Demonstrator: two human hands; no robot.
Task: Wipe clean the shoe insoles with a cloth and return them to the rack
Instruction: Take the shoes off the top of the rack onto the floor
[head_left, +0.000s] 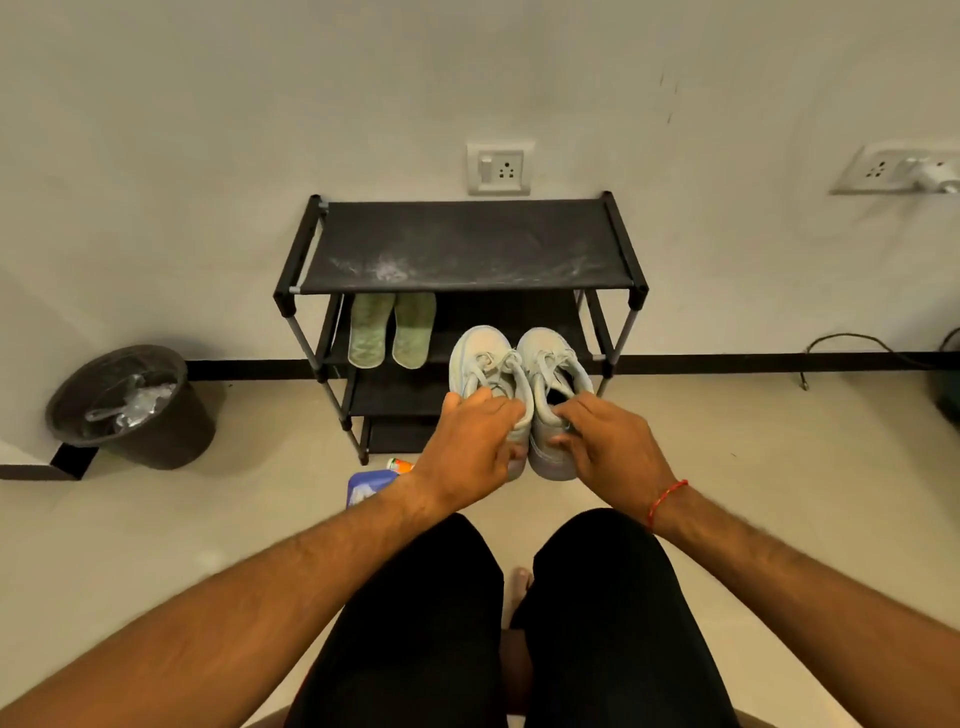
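Observation:
A black shoe rack stands against the wall. Two green insoles lie side by side on the left of its second shelf. I hold a pair of pale grey sneakers in front of the rack's right half. My left hand grips the heel of the left sneaker. My right hand grips the heel of the right sneaker, fingers curled into its opening. A blue cloth lies on the floor below my left wrist, partly hidden by it.
A black bin with clear plastic inside stands on the floor to the left. A small orange-tipped object lies by the rack's foot. Wall sockets sit above the rack. A cable trails at the right. My knees fill the bottom centre.

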